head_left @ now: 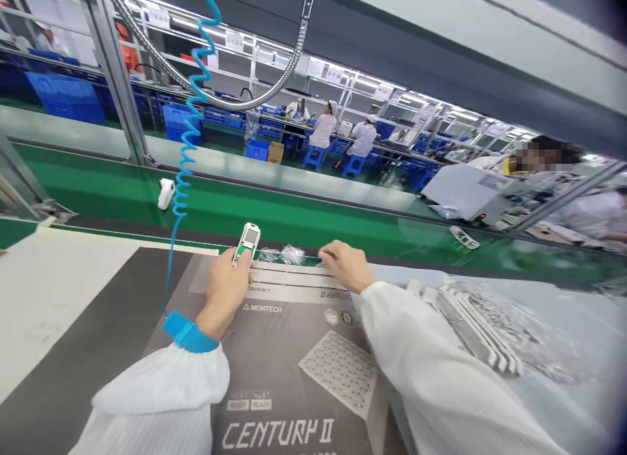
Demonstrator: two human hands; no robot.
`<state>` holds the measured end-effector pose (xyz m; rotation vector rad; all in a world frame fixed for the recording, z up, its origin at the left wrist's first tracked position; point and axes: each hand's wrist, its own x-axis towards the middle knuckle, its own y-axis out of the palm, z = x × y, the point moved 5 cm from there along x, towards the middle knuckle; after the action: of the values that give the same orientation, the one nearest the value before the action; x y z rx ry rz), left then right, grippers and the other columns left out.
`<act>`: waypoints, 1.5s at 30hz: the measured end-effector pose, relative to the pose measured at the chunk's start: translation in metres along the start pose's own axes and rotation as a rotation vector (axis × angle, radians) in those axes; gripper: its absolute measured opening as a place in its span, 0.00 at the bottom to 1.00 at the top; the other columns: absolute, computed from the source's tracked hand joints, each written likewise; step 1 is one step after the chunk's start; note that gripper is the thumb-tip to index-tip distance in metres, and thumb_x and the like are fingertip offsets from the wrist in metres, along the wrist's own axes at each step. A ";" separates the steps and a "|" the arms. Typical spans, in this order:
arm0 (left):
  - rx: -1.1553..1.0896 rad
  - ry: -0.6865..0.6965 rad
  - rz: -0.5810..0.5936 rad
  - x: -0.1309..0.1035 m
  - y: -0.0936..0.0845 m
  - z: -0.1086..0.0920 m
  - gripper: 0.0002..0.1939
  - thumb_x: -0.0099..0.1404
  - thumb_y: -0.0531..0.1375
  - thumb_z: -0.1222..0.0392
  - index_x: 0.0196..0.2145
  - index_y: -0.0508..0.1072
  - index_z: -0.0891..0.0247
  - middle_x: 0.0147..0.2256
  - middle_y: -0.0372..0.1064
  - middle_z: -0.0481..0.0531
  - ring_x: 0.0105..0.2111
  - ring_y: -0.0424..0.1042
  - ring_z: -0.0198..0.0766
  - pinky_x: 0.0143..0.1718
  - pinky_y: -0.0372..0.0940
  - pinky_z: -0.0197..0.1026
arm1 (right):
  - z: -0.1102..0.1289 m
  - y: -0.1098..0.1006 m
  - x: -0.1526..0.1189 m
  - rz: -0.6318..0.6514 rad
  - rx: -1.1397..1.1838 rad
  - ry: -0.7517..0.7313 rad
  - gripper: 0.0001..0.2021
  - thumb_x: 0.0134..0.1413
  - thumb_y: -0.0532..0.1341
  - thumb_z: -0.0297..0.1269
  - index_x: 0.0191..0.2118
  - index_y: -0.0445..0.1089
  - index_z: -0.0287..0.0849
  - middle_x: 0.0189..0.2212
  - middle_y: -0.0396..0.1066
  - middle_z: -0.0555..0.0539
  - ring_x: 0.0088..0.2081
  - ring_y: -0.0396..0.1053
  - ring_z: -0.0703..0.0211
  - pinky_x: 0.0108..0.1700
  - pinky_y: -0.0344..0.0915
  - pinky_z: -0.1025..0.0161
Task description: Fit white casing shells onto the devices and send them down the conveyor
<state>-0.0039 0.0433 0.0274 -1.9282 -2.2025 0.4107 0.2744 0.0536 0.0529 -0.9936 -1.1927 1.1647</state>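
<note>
My left hand (226, 288) is closed around a small white device (247, 241) with a grey screen and a bare green circuit board. A blue wrist strap (190, 331) with a coiled cord circles that wrist. My right hand (345, 264) is at the far edge of a dark printed cardboard box (279, 357), its fingers curled together. Whatever those fingers pinch, if anything, is hidden. Between the hands, beyond the box edge, lie small clear plastic pieces (289, 254).
A green conveyor belt (294, 210) runs across ahead, carrying a white handheld piece (166, 194) and another device (464, 237). At right, a bag of white casings (480, 328) rests on pale sheeting. The blue coiled cord (189, 128) hangs at left. People sit at distant benches.
</note>
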 end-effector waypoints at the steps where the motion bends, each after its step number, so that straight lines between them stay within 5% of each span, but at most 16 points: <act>1: -0.029 -0.017 0.010 -0.001 0.001 0.000 0.16 0.64 0.54 0.48 0.32 0.74 0.62 0.21 0.71 0.49 0.23 0.71 0.40 0.28 0.63 0.39 | -0.020 -0.010 -0.008 0.028 -0.026 0.026 0.14 0.65 0.50 0.41 0.39 0.74 0.50 0.43 0.74 0.48 0.45 0.69 0.54 0.43 0.58 0.59; 5: -0.135 -0.042 0.038 -0.004 0.003 -0.005 0.15 0.62 0.55 0.49 0.32 0.73 0.63 0.25 0.73 0.51 0.21 0.69 0.37 0.25 0.64 0.38 | -0.096 -0.047 -0.053 0.134 -0.132 0.143 0.09 0.57 0.56 0.35 0.35 0.75 0.46 0.38 0.76 0.45 0.39 0.72 0.52 0.38 0.61 0.59; 8: -0.156 -0.063 0.038 -0.005 0.003 -0.007 0.15 0.61 0.56 0.49 0.32 0.74 0.64 0.24 0.72 0.50 0.21 0.69 0.36 0.24 0.64 0.37 | -0.123 -0.053 -0.096 0.205 -0.193 0.205 0.09 0.54 0.60 0.39 0.27 0.73 0.44 0.26 0.74 0.45 0.30 0.71 0.52 0.33 0.60 0.58; 13: -0.200 -0.090 0.064 -0.006 0.004 -0.009 0.15 0.62 0.57 0.50 0.31 0.74 0.65 0.24 0.72 0.50 0.20 0.66 0.33 0.23 0.63 0.35 | -0.112 -0.030 -0.150 0.218 -0.240 0.176 0.08 0.54 0.61 0.37 0.26 0.71 0.44 0.26 0.72 0.44 0.27 0.70 0.53 0.30 0.58 0.58; 18: -0.373 -0.135 0.124 -0.011 0.008 -0.014 0.15 0.61 0.59 0.50 0.33 0.72 0.67 0.33 0.75 0.55 0.21 0.66 0.31 0.22 0.64 0.35 | -0.099 -0.021 -0.165 0.098 -0.398 -0.050 0.15 0.60 0.54 0.31 0.24 0.69 0.44 0.29 0.70 0.43 0.33 0.70 0.51 0.27 0.53 0.61; 22: -0.468 -0.139 0.123 -0.011 0.009 -0.017 0.12 0.61 0.60 0.53 0.36 0.70 0.66 0.35 0.75 0.55 0.20 0.66 0.30 0.22 0.63 0.34 | -0.078 -0.039 -0.157 0.003 -0.618 -0.188 0.12 0.61 0.53 0.28 0.29 0.69 0.43 0.32 0.69 0.42 0.34 0.67 0.49 0.29 0.53 0.58; 26: -0.457 -0.091 0.100 -0.004 0.009 -0.013 0.17 0.66 0.55 0.46 0.37 0.70 0.64 0.35 0.75 0.54 0.20 0.66 0.31 0.22 0.64 0.36 | -0.008 -0.051 -0.131 -0.165 -0.503 -0.319 0.10 0.66 0.51 0.31 0.40 0.69 0.43 0.41 0.71 0.42 0.41 0.66 0.50 0.45 0.57 0.49; 29: -0.362 -0.018 0.077 0.002 0.007 -0.008 0.21 0.68 0.50 0.43 0.42 0.73 0.62 0.36 0.76 0.53 0.23 0.67 0.33 0.25 0.64 0.37 | 0.051 -0.029 -0.103 -0.138 -0.241 -0.405 0.09 0.67 0.52 0.30 0.42 0.69 0.43 0.43 0.72 0.45 0.45 0.66 0.53 0.53 0.54 0.47; 32: -0.226 0.143 0.073 0.004 0.001 -0.010 0.20 0.68 0.52 0.45 0.50 0.72 0.58 0.38 0.76 0.52 0.30 0.71 0.36 0.33 0.65 0.38 | 0.084 0.001 -0.074 -0.074 0.055 -0.421 0.04 0.64 0.58 0.33 0.38 0.69 0.44 0.46 0.71 0.46 0.48 0.65 0.51 0.54 0.55 0.47; 33: -0.167 0.202 0.070 0.003 -0.001 -0.012 0.20 0.68 0.53 0.46 0.51 0.72 0.58 0.40 0.75 0.52 0.34 0.72 0.38 0.36 0.65 0.39 | 0.086 0.008 -0.066 -0.078 0.161 -0.399 0.01 0.61 0.61 0.35 0.38 0.69 0.45 0.49 0.69 0.45 0.50 0.64 0.50 0.55 0.55 0.47; 39: 0.206 0.474 0.196 -0.016 0.003 -0.031 0.15 0.69 0.55 0.55 0.51 0.71 0.56 0.48 0.73 0.51 0.47 0.69 0.43 0.50 0.61 0.44 | 0.057 0.033 -0.045 -0.060 0.692 -0.178 0.32 0.52 0.66 0.42 0.61 0.57 0.47 0.61 0.61 0.41 0.61 0.58 0.47 0.62 0.54 0.46; 45: 0.544 0.600 0.318 -0.034 0.037 -0.023 0.15 0.65 0.59 0.61 0.50 0.72 0.62 0.43 0.73 0.57 0.47 0.68 0.49 0.49 0.62 0.50 | 0.046 0.043 -0.043 0.006 0.841 -0.054 0.29 0.50 0.66 0.40 0.58 0.62 0.46 0.53 0.71 0.42 0.48 0.71 0.49 0.54 0.64 0.49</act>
<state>0.0425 0.0161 0.0384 -1.7784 -1.2600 0.3621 0.2235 0.0165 0.0100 -0.3231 -0.6173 1.5116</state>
